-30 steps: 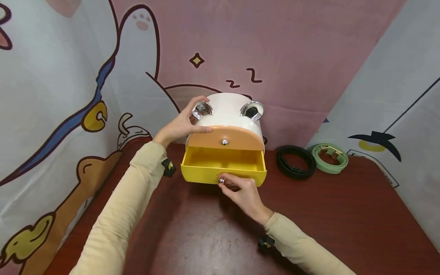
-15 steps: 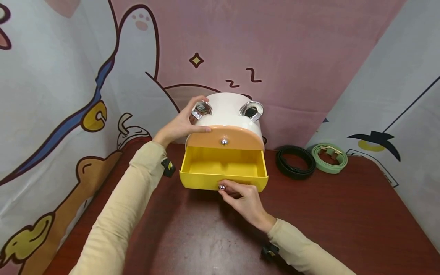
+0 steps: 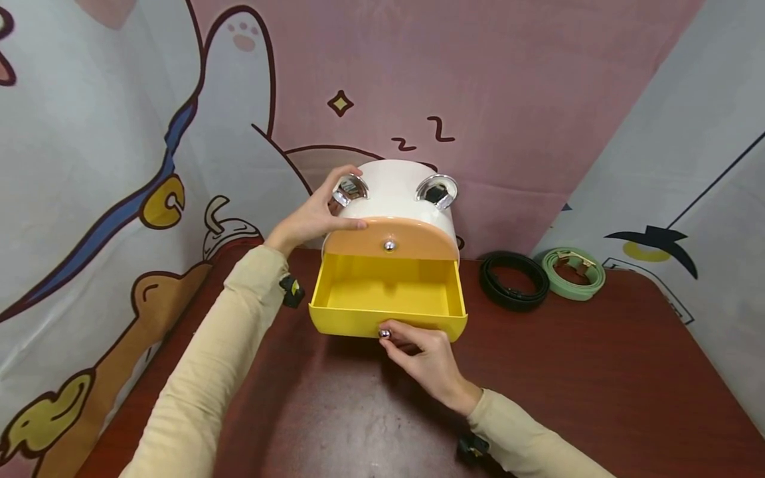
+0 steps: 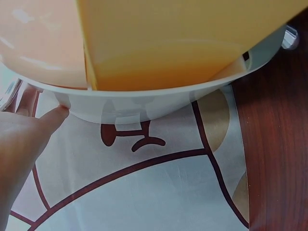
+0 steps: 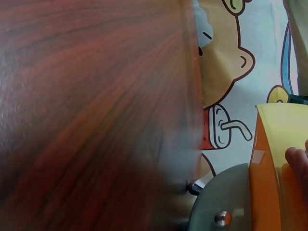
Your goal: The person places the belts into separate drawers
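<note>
A white drawer cabinet [image 3: 397, 189] stands at the back of the table, with two shiny chrome pieces on top. My left hand [image 3: 307, 219] holds its upper left corner, thumb on the front edge and fingers by one chrome piece. The orange top drawer [image 3: 412, 239] is closed. Below it, the yellow drawer [image 3: 335, 321] is pulled far out, its inside bare. My right hand [image 3: 430, 358] pinches that drawer's silver knob [image 3: 384, 334] between thumb and fingers. In the right wrist view, a grey-green bottom drawer [image 5: 211, 204] sits closed under the yellow one.
To the right of the cabinet, a coiled black belt [image 3: 487, 282] and a coiled green belt [image 3: 588, 289] lie on the dark red wooden table [image 3: 597, 378]. A cartoon-printed cloth [image 3: 508, 99] hangs behind and at both sides.
The yellow drawer has slid further out toward me, with my right hand drawing back on its knob. My left hand has stayed on the cabinet's corner.
</note>
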The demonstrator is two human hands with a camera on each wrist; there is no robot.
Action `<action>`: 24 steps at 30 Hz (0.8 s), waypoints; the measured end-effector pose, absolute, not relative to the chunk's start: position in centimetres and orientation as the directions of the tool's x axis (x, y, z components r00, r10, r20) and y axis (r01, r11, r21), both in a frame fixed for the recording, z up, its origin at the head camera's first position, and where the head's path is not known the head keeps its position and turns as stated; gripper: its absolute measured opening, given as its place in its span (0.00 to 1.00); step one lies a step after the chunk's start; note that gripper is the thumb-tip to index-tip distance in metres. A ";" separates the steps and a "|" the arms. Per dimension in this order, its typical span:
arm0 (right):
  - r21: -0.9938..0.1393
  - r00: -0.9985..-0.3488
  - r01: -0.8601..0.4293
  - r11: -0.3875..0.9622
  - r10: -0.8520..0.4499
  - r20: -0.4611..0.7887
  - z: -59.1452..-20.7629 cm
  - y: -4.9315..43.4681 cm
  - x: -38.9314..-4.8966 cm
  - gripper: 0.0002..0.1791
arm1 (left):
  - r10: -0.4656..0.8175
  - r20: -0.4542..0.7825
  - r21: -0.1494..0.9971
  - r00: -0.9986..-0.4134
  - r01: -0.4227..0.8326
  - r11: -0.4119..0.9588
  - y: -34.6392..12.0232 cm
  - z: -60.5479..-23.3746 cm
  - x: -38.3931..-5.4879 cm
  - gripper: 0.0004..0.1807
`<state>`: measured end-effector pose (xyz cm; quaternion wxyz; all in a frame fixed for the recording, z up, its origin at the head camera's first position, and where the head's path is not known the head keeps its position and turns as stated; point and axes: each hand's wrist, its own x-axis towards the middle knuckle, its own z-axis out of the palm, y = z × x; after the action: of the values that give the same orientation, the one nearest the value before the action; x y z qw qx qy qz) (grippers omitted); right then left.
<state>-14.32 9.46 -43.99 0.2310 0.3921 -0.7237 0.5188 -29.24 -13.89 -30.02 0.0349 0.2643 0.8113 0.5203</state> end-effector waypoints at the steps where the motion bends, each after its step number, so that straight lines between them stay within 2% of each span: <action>1: -0.567 -0.583 -0.810 0.152 -0.327 0.744 -44.0 9.4 -14.3 0.17 | 0.465 0.216 0.863 -0.859 0.391 0.321 -13.9 -30.0 -29.2 0.47; 7: -0.547 -0.563 -0.823 0.151 -0.336 0.755 -44.0 9.3 -14.2 0.18 | 0.461 0.221 0.862 -0.859 0.393 0.320 -14.1 -30.3 -29.4 0.48; 15: -0.477 -0.533 -0.846 0.239 -0.353 0.769 -44.6 9.2 -14.3 0.23 | 0.462 0.246 0.849 -0.852 0.419 0.321 -14.1 -30.4 -29.6 0.47; 21: -0.394 -0.468 -0.880 0.265 -0.343 0.815 -45.0 8.9 -14.7 0.12 | 0.457 0.244 0.846 -0.855 0.418 0.331 -14.2 -30.4 -29.6 0.47; 24: -0.362 -0.437 -0.894 0.263 -0.341 0.832 -45.2 8.8 -14.7 0.10 | 0.456 0.236 0.848 -0.858 0.411 0.335 -14.2 -30.5 -29.6 0.48</action>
<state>-14.71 8.85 -45.18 0.3187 0.4242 -0.7280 0.4343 -29.63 -14.15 -30.48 0.0220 0.2655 0.8166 0.5121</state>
